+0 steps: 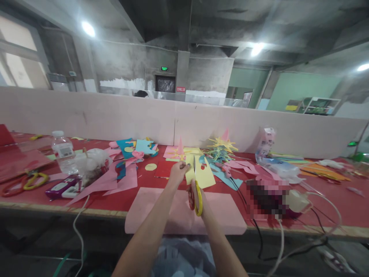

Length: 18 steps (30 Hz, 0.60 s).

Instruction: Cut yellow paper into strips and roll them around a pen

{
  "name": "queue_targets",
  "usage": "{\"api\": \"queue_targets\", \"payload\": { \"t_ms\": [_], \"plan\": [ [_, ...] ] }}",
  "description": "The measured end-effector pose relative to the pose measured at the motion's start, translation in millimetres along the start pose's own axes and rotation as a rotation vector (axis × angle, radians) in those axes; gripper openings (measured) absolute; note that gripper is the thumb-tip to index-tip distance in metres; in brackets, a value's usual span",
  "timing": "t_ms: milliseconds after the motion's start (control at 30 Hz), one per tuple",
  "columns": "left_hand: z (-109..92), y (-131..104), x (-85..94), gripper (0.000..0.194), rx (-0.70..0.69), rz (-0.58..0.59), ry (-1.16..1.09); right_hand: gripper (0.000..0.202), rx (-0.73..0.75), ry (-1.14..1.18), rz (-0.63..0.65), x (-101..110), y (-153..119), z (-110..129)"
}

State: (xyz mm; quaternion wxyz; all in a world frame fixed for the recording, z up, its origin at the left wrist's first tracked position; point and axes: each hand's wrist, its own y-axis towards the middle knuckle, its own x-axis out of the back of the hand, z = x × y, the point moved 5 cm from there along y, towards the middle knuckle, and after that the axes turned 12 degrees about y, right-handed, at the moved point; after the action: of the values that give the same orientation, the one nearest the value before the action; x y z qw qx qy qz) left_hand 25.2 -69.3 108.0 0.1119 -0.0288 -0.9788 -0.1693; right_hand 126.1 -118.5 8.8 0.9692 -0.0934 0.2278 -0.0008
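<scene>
a yellow paper sheet [208, 177] is held up at the middle of the worktop [107, 201], the left hand [178, 172] pinching its left edge. the right hand [204, 203] grips red-and-yellow scissors [198, 198] by the handles, their blades pointing away against the sheet. beneath the forearms lies a broad pink sheet [225, 211]; behind and right stands a layered paper tree [221, 149]. farther left are paper scraps [127, 177] and a clear bottle [62, 152].
</scene>
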Motion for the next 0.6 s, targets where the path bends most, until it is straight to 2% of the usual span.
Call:
{"api": "queue_targets", "payload": {
  "t_ms": [333, 600],
  "plan": [
    [-5.6, -4.9, 0.6, 0.021, 0.001, 0.024, -0.010, 0.054, -0.089, -0.016, 0.000, -0.5, -3.6, 5.0],
    [-3.7, -7.2, 0.3, 0.024, 0.008, 0.021, -0.010, 0.056, -0.036, 0.004, -0.156, 0.2, -10.1, -2.3]
  ]
}}
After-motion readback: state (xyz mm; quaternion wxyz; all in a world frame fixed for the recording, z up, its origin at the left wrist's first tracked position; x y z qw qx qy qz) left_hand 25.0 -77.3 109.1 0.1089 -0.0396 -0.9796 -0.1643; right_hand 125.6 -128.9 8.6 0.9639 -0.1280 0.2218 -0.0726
